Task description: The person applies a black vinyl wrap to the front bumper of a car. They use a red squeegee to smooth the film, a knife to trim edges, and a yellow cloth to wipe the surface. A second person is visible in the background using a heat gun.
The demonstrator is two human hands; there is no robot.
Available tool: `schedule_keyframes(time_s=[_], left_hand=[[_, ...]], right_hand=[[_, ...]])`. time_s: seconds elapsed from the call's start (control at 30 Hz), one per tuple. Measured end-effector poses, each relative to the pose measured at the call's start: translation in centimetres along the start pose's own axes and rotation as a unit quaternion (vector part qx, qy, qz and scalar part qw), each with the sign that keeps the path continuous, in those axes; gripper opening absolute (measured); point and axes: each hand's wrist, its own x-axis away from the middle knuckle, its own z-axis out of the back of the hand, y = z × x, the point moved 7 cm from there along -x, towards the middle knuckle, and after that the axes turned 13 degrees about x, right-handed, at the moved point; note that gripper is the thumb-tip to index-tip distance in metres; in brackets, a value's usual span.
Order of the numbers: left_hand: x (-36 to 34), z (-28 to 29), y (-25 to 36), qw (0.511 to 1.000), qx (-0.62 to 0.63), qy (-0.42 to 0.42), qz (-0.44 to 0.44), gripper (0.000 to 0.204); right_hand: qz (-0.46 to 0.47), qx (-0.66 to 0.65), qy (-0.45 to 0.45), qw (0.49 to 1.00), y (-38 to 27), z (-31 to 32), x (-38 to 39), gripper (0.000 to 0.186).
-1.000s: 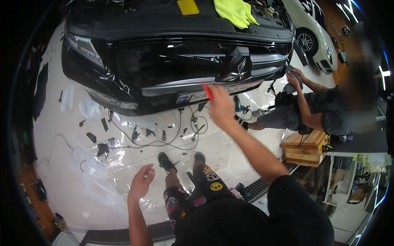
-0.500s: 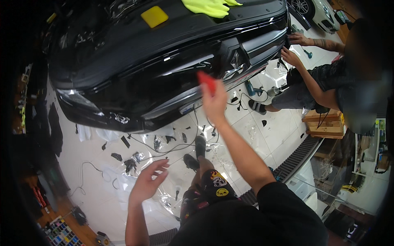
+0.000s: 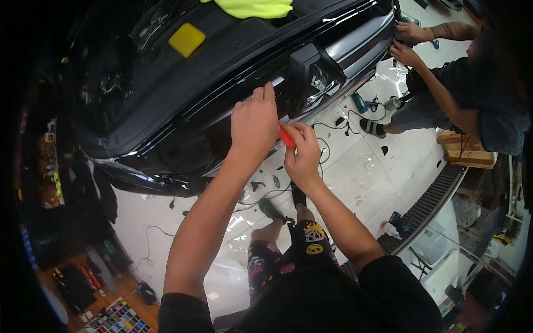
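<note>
Red tool (image 3: 286, 137), partly covered by the right hand (image 3: 303, 160), outline unclear.

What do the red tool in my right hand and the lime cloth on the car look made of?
The red tool: probably plastic, smooth and evenly colored, though your right hand partly hides it. The lime cloth: likely matte fabric, judging by its wavy edge and dull surface.

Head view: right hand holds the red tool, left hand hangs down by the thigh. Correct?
Left hand is wrong: the head view shows the left hand raised at the front of the black car, beside the right hand. The right hand does hold the red tool.
</note>
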Motion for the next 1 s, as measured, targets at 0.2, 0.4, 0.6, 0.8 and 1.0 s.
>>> schedule_keyframes(time_s=[0.2,0.4,0.6,0.8,1.0], left_hand=[[-1.5,-0.9,0.4,0.991,-0.12,-0.054,-0.027,0.033],[-4.6,-0.5,0.1,0.993,-0.083,-0.083,-0.023,0.014],[-5.6,-0.3,1.8,0.982,-0.112,-0.127,-0.086,0.014],[-6.0,-0.3,0.8,0.981,-0.096,-0.145,-0.091,0.015],[-7.0,-0.5,0.4,0.983,-0.076,-0.142,-0.088,0.024]], right_hand=[[0.066,0.079,0.043,0.994,-0.4,-1.0,1.0,0.062],[0.186,0.1,0.101,0.972,-2.5,-2.3,1.0,0.05],[0.217,0.169,0.121,0.954,-0.5,-2.9,-0.2,0.041],[0.217,0.195,0.16,0.943,0.7,-2.4,-1.9,0.036],[0.309,0.22,0.121,0.917,0.6,-1.5,-4.0,0.031]])
